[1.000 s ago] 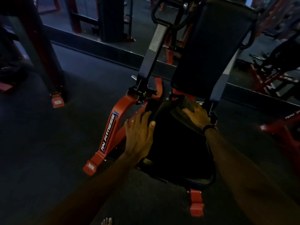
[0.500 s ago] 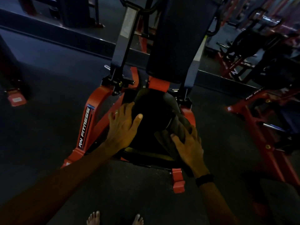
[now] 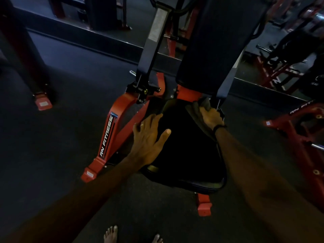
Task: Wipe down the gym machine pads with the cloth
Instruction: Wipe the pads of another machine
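Half a second ago the right hand [image 3: 209, 117] and the cloth [image 3: 198, 116] were low on the seat pad [image 3: 189, 151], near its front edge. Now they are up at the far right corner of the seat pad, just under the back pad [image 3: 215, 41], a bit right of the middle of the frame. The left hand [image 3: 149, 139] has stayed on the left side of the seat pad.

The right grip is curled on the cloth and presses it on the seat pad. The cloth is dark. Part of it sticks out above the fingers, and part lies flat under the hand and wrist. A dark band is on that wrist.

The left grip is apart. Its fingers are spread flat on the left edge of the seat pad, and the thumb points to the right. One finger has a ring.

The seat pad is black and sits in the middle of the frame. The back pad stands tall above it, in the upper middle. The red frame [image 3: 108, 135] of the machine is to the left, with white letters on it. Two bare feet [image 3: 110, 234] show at the bottom of the frame on the dark floor [image 3: 52, 137].
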Available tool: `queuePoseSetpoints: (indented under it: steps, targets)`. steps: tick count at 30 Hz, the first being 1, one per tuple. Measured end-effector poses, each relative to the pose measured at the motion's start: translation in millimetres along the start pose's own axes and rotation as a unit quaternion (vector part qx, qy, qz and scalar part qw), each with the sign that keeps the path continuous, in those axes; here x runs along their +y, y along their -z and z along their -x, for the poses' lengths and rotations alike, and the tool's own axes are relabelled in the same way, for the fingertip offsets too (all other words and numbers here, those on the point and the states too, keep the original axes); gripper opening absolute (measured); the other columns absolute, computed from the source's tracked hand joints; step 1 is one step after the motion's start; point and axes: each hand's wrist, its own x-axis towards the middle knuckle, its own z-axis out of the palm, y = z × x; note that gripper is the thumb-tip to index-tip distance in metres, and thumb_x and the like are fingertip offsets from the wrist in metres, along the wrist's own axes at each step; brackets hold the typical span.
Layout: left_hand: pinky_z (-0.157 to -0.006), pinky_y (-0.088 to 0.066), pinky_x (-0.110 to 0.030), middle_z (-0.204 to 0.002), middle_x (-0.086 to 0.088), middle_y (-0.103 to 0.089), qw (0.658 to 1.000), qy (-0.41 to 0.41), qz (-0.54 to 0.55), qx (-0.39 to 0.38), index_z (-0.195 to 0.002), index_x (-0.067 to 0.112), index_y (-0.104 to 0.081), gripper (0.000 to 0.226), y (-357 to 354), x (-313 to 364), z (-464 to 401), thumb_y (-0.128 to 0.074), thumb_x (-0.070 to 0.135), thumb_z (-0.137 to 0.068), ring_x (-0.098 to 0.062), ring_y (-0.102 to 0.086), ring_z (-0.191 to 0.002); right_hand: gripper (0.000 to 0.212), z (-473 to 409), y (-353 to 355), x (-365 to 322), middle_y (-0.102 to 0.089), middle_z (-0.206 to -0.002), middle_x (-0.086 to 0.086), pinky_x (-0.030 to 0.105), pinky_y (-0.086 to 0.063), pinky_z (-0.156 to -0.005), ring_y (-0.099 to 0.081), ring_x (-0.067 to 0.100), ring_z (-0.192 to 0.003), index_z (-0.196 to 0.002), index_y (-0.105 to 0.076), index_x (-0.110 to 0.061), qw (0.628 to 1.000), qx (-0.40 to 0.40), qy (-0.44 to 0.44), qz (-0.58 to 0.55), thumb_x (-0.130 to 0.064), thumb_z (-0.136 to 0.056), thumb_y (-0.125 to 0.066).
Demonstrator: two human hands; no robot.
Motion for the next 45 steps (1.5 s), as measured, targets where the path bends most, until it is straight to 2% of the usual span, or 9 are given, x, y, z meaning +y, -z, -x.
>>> queuePoseSetpoints:
  steps: [4,8,12,15,22,30,35,40,45]
  targets:
    - [-0.120,-0.006,-0.056,-0.159,0.000,-0.028,1.000,-0.005,-0.014,-0.008,-0.153,0.030,-0.025,0.070,0.7,-2.3,0.2,-0.018,0.068,-0.095,-0.021,-0.024,-0.147,0.067,-1.6,2.3,-2.8,-0.047,-0.148,0.024,0.042,-0.037,-0.107,-0.046,0.042,-0.133,-0.144,-0.048,-0.004,1.000,-0.001,-0.007,-0.002,-0.054,-0.099,-0.049]
    - [-0.118,-0.008,-0.051,-0.157,0.000,-0.031,1.000,-0.006,0.006,0.009,-0.152,0.030,-0.028,0.068,-0.5,-0.6,0.7,-0.018,0.067,-0.095,-0.021,-0.026,-0.145,0.059,73.9,5.1,28.1,-0.049,-0.145,0.021,0.037,-0.039,-0.093,-0.050,0.041,-0.127,-0.150,-0.042,-0.010,0.999,0.021,0.035,0.013,-0.044,-0.102,-0.052]
    - [-0.118,-0.008,-0.049,-0.158,0.001,-0.030,1.000,-0.002,0.013,0.000,-0.152,0.032,-0.028,0.069,-2.3,-1.1,0.6,-0.017,0.068,-0.094,-0.019,-0.025,-0.145,0.066,158.8,-1.7,62.1,-0.028,-0.158,0.015,0.053,-0.037,-0.106,-0.040,0.044,-0.135,-0.157,-0.026,-0.025,0.997,0.043,0.015,0.068,-0.053,-0.100,-0.045]
    - [-0.120,-0.010,-0.054,-0.159,0.002,-0.028,1.000,-0.026,-0.012,-0.002,-0.152,0.032,-0.028,0.068,-5.0,-0.8,1.4,-0.017,0.068,-0.095,-0.018,-0.023,-0.147,0.069,173.0,-4.8,64.4,-0.028,-0.157,0.014,0.055,-0.035,-0.106,-0.039,0.042,-0.136,-0.157,-0.028,-0.022,0.996,0.047,-0.019,0.072,-0.056,-0.100,-0.043]
    - [-0.121,-0.006,-0.059,-0.161,0.007,-0.024,1.000,-0.012,0.019,0.002,-0.153,0.038,-0.022,0.065,-4.2,-2.5,-1.6,-0.018,0.069,-0.096,-0.010,-0.018,-0.150,0.051,90.8,3.6,13.2,-0.048,-0.143,0.021,0.041,-0.037,-0.093,-0.048,0.042,-0.126,-0.146,-0.045,-0.015,0.998,0.020,0.022,0.059,-0.044,-0.104,-0.046]
    - [-0.119,0.002,-0.063,-0.165,0.011,-0.014,0.999,0.004,0.039,-0.031,-0.155,0.042,-0.015,0.067,-3.4,-4.2,-4.1,-0.015,0.070,-0.094,-0.005,-0.011,-0.151,0.071,-48.6,-9.4,-34.6,-0.047,-0.147,0.022,0.047,-0.035,-0.108,-0.046,0.042,-0.132,-0.148,-0.044,-0.010,0.997,-0.018,0.011,0.081,-0.062,-0.099,-0.035]
    - [-0.121,0.005,-0.057,-0.165,0.011,-0.013,0.999,0.011,0.043,-0.002,-0.155,0.042,-0.017,0.062,-2.1,-1.9,0.1,-0.020,0.064,-0.098,-0.002,-0.007,-0.151,0.066,-20.7,-19.4,-19.7,-0.033,-0.156,0.022,0.057,-0.031,-0.113,-0.036,0.047,-0.138,-0.149,-0.042,-0.015,0.991,0.003,0.043,0.127,-0.059,-0.101,-0.034]
    - [-0.119,0.000,-0.063,-0.165,0.011,-0.013,0.999,0.022,0.038,0.011,-0.155,0.043,-0.012,0.061,-6.1,-6.0,-1.6,-0.015,0.065,-0.098,0.001,-0.003,-0.151,0.059,36.0,-50.8,-15.0,-0.008,-0.166,0.018,0.072,-0.003,-0.114,-0.005,0.048,-0.149,-0.156,-0.029,-0.029,0.960,-0.002,0.113,0.254,-0.056,-0.103,-0.030]
    - [-0.121,0.006,-0.052,-0.165,0.012,-0.013,0.997,0.022,0.072,0.036,-0.154,0.046,-0.013,0.058,-5.3,-3.7,-1.1,-0.021,0.062,-0.099,0.001,-0.005,-0.151,0.061,-16.2,-74.7,-62.2,-0.020,-0.163,0.017,0.074,0.000,-0.113,-0.012,0.048,-0.148,-0.152,-0.035,-0.034,0.957,0.017,0.153,0.247,-0.061,-0.098,-0.038]
